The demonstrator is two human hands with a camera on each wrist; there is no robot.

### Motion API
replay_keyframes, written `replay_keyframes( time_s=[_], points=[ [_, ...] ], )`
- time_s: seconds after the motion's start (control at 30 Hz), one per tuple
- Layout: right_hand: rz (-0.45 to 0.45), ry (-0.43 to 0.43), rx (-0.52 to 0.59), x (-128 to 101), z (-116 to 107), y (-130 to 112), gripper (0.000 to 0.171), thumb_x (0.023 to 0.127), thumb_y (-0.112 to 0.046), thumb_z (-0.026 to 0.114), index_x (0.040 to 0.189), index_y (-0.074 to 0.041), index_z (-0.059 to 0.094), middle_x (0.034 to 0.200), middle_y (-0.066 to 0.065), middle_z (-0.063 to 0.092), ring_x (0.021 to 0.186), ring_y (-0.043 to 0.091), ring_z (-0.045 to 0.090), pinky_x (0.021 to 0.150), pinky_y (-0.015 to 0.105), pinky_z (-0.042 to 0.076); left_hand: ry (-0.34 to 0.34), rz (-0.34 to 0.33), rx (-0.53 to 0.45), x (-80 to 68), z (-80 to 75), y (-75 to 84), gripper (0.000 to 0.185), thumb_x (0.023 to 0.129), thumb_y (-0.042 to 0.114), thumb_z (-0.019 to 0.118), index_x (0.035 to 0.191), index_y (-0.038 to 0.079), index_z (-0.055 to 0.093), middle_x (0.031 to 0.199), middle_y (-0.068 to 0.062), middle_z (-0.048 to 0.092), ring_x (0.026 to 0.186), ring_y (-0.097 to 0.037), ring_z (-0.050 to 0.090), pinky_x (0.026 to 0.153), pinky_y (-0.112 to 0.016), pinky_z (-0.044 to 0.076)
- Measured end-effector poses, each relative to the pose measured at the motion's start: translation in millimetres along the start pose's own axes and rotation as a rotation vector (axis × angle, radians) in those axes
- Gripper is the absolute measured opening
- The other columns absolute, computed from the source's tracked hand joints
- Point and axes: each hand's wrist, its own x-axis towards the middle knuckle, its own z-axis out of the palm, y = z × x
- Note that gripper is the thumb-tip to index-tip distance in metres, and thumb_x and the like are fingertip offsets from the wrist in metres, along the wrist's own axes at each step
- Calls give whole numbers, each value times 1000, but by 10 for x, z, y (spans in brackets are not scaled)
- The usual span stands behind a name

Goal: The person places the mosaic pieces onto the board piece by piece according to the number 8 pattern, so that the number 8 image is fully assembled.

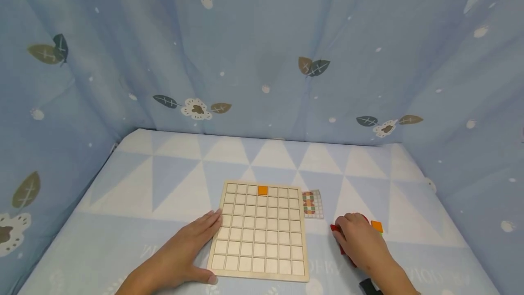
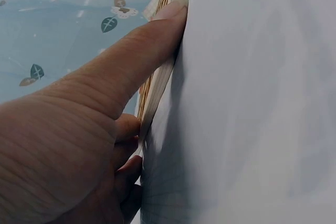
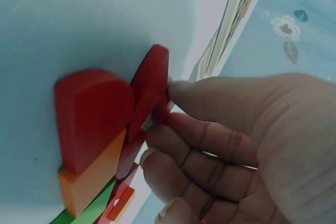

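Patterned cloth (image 1: 123,240) underneath, left hand (image 1: 184,247) splayed against a board (image 1: 303,231), right hand (image 1: 362,240) pinches a red piece (image 3: 150,80).

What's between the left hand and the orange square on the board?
Just empty squares of the wooden board separate the left hand and orange square in the head view.

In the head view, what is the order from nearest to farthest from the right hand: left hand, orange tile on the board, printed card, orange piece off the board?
1. Orange piece off the board: just right of the right hand.
2. Printed card: at the wooden grid board's right edge.
3. Orange tile: in the far row.
4. Left hand: at the board's left edge.
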Motion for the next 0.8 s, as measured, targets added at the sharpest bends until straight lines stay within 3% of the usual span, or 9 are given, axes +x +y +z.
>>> replay_keyframes(
  time_s=[0.17, 0.37, 0.57, 0.8],
  points=[
    [-12, 15, -17, 54, 37, -24, 16, 89, -18, 78, 82, -12, 64, 72, -4, 51, 71, 17, 45, 63, 34, 44, -6, -3, -3, 5, 0, -4, 126, 72, 79, 72, 165, 6, 28, 174, -5, 18, 158, -33, 20, 117, -62, 30],
    [12, 22, 11, 100, 33, -42, 15, 88, -17, 75, 81, -10, 63, 71, -2, 52, 68, 16, 47, 62, 35, 46, 8, 15, 1, 7, 3, -19, 125, 73, 80, 70, 165, 5, 30, 174, -6, 20, 157, -34, 22, 114, -64, 33],
    [30, 24, 69, 97, 14, 9, 8, 92, -12, 74, 86, -8, 69, 75, -2, 59, 73, 17, 57, 70, 38, 54, 6, 24, -12, 23, 25, -58, 124, 75, 79, 70, 165, 5, 29, 173, -7, 21, 156, -36, 24, 111, -65, 35],
    [93, 19, 225, 21, 0, 93, 9, 95, -14, 75, 99, -9, 80, 81, -5, 67, 83, 19, 65, 78, 44, 58, 9, -2, -67, 13, 30, -23, 122, 75, 74, 76, 165, 6, 30, 174, -5, 20, 157, -35, 21, 113, -66, 33]
  ],
)
